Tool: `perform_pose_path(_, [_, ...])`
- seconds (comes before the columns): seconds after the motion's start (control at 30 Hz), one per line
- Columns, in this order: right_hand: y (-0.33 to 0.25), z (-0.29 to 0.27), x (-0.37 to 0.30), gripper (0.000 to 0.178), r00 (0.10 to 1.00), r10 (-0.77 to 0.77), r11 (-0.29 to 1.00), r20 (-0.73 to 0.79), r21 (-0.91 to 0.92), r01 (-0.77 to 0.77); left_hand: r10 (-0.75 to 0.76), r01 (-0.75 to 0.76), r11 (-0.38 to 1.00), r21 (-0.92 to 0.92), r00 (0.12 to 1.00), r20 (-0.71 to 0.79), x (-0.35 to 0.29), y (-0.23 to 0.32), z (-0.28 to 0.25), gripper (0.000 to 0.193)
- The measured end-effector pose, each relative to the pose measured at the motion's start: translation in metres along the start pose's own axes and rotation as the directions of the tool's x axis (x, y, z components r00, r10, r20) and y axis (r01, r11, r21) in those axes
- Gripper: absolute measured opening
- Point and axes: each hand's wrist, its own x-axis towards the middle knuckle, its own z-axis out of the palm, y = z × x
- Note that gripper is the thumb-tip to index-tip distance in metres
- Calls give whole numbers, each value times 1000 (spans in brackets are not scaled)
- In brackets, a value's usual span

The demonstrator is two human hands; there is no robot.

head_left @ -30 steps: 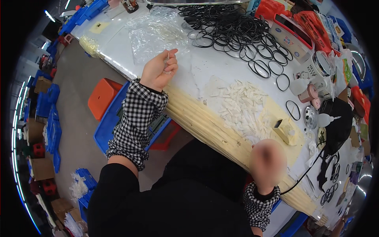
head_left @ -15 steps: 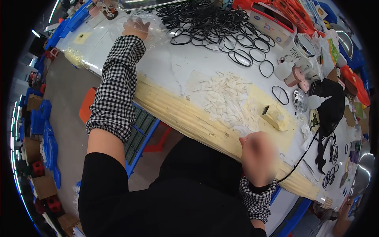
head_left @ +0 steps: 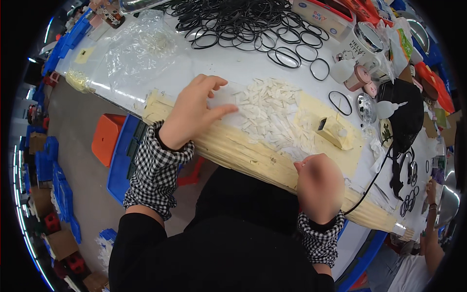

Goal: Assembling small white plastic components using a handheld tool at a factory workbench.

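Observation:
My left hand hangs over the near table edge, fingers apart and thumb stretched out, with nothing in it. It is nearest the left end of a spread heap of small white strips. On the right, my right hand is curled closed by the near edge of that heap. Blur covers much of it, and whatever its fingertips pinch cannot be made out. Beyond it, a small yellowish block with a dark patch on one end rests on a pale yellow sheet.
Black rubber rings lie heaped at the back, beside a crumpled clear plastic bag. Cups, a clear squeeze bottle and a black cloth crowd the right. Ridged yellow padding lines the near edge. Another person's arm shows at far right.
My left hand has come back from the clear plastic bag toward me and right, to the white strips. My right hand has stayed almost in place.

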Motion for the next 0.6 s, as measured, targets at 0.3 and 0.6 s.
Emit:
perform_pose_path(0.3, [0,0,2,18,1000,8,999,-3,-48,-9,133,-96,948,-303,986,104,-17,42,51,26])
perform_pose_path(0.6, [4,4,5,18,999,32,998,-23,-46,-33,158,-159,947,-279,987,-25,-16,52,56,10])
